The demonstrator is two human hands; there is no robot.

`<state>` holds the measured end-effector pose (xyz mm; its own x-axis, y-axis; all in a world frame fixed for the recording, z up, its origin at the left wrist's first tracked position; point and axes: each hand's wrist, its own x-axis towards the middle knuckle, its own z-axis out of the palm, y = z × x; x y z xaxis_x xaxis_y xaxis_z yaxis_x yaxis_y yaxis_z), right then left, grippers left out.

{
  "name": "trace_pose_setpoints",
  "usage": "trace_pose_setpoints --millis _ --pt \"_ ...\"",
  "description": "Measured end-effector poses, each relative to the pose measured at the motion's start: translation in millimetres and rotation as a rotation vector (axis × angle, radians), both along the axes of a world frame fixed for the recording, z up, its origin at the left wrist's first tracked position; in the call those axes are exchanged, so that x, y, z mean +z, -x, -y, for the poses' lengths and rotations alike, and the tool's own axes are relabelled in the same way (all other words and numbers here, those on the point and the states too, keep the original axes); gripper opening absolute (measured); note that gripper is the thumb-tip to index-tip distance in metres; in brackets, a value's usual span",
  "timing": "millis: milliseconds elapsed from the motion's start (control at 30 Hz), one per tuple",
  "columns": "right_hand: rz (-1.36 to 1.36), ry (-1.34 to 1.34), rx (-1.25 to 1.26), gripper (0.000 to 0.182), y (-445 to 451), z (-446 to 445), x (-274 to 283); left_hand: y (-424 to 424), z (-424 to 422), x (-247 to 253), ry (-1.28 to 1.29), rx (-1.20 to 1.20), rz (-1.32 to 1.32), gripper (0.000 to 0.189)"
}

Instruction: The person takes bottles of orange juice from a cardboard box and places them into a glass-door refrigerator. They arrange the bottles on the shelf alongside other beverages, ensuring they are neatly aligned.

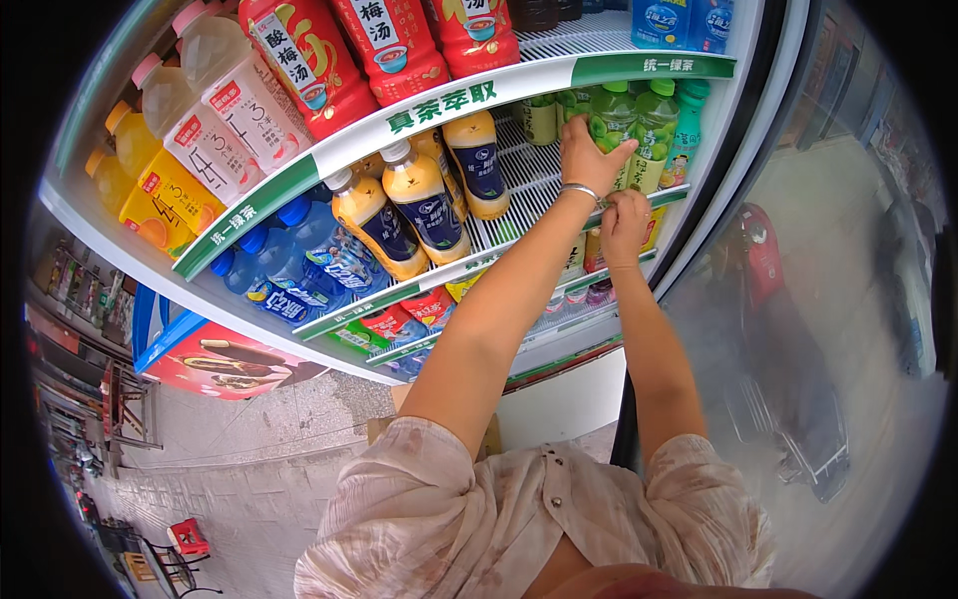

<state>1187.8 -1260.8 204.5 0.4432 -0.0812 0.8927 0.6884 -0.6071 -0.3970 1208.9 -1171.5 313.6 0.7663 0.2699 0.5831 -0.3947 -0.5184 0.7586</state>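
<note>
My left hand [591,159], with a metal bangle at the wrist, is up at the second visible shelf of a drinks cooler. Its thumb and fingers close around a green tea bottle [614,112] with a green cap. Lower down, my right hand [627,224] has curled fingers at the shelf's front rail, just below that bottle; whether it grips anything is hidden. Another green tea bottle [657,131] stands directly to the right, and a teal-capped bottle [685,135] is beside the cooler's side wall. More green bottles [539,120] sit farther back.
Milk tea bottles [426,202] and blue-capped drinks [299,254] fill the shelf's left part. Red bottles [397,45] stand above on a shelf with a white and green rail [449,101]. The fogged glass door [786,299] is at the right. A red stool [187,537] is on the floor.
</note>
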Motion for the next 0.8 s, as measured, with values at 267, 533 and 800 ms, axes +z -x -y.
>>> trace_pose_setpoints --millis 267,533,800 --pt "-0.061 0.002 0.174 0.041 47.4 -57.8 -14.3 13.8 -0.8 3.1 -0.046 -0.041 -0.048 0.084" --pt "-0.302 -0.263 0.648 0.027 51.2 -73.5 13.0 128.9 -57.2 -7.3 0.042 -0.177 0.249 0.065" --pt "-0.494 -0.073 0.564 0.071 9.9 -158.5 79.6 206.8 -135.0 -87.8 -0.497 0.059 0.134 0.037"
